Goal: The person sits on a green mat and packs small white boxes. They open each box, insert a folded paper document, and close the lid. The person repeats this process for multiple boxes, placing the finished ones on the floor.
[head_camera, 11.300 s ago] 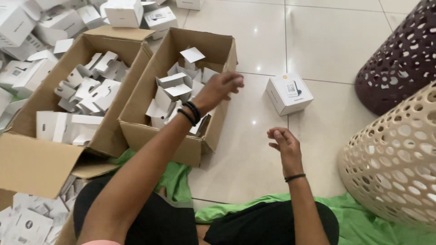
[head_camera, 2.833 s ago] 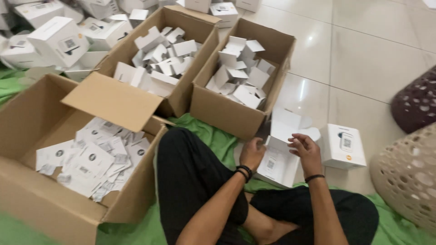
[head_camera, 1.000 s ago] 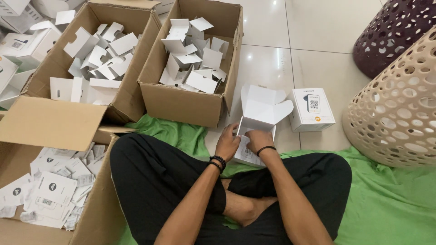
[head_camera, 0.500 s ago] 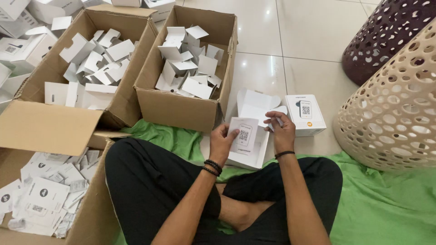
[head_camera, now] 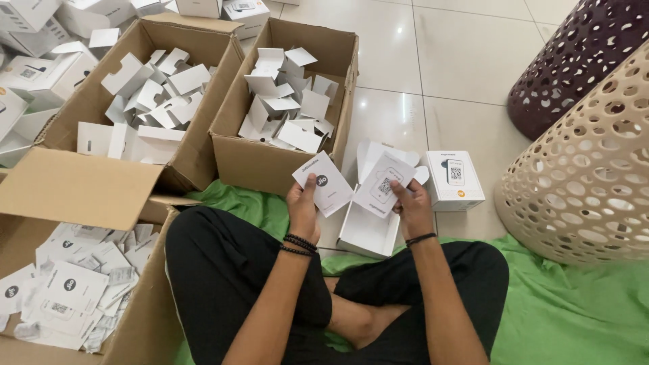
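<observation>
The green cloth (head_camera: 574,311) spreads under the seated person and runs out to the right of both hands. Right of the right hand stands a cream perforated basket (head_camera: 581,169), and beyond it, farther off, a dark purple perforated basket (head_camera: 574,61). Left of and below the left hand, an open cardboard carton (head_camera: 74,196) holds flat white leaflets. Beyond the hands stand 2 more cardboard cartons side by side: the left carton (head_camera: 196,162) and the right carton (head_camera: 250,159), both filled with loose folded white card inserts.

Directly beneath and between the 2 hands lies an open white box (head_camera: 368,233), its lid flaps raised just behind the right hand's card. Just right of the right hand, on the tiles, sits a closed white box (head_camera: 454,179), apart from the fingers.

The left hand (head_camera: 302,206) is closed around the lower edge of a white card (head_camera: 323,184), thumb on its face, the card tilted up and away from the palm. The right hand (head_camera: 409,206) pinches a second white card (head_camera: 384,186) with a square printed code, thumb on front and fingers behind. The 2 cards sit near each other above the open box, edges not touching.
</observation>
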